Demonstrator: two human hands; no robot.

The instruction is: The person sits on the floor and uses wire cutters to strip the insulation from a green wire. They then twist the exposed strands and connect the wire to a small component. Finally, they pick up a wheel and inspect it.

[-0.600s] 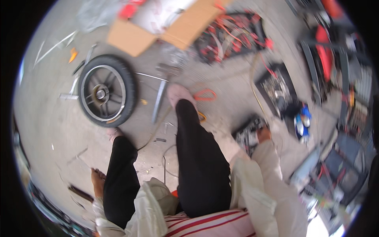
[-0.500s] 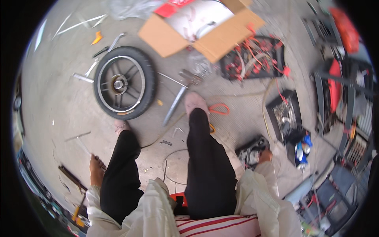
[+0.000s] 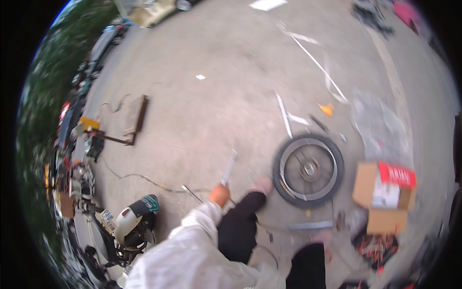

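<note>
My left hand point(image 3: 220, 195), at the end of a white sleeve, is closed around a silver metal bar point(image 3: 230, 168) that points up and away over the floor. Motion blur hides the bar's finer shape. Just left of the hand, a thin metal rod point(image 3: 191, 193) reaches toward my sleeve. A wheel with a black tyre point(image 3: 309, 169) lies flat on the floor to the right of my left foot. My right hand is outside the picture.
An open cardboard box point(image 3: 387, 219) stands at right, near clear plastic sheeting point(image 3: 380, 125). Red-and-black parts point(image 3: 378, 248) sit below it. A metal tube point(image 3: 310, 225) lies by my feet. A motor scooter point(image 3: 134, 224) and a brown metal frame point(image 3: 139, 118) are on the left.
The view has swung left, so the wheel and box now appear farther right. My left arm has reached forward with the bar. My right hand, earlier at a black case, has left the view.
</note>
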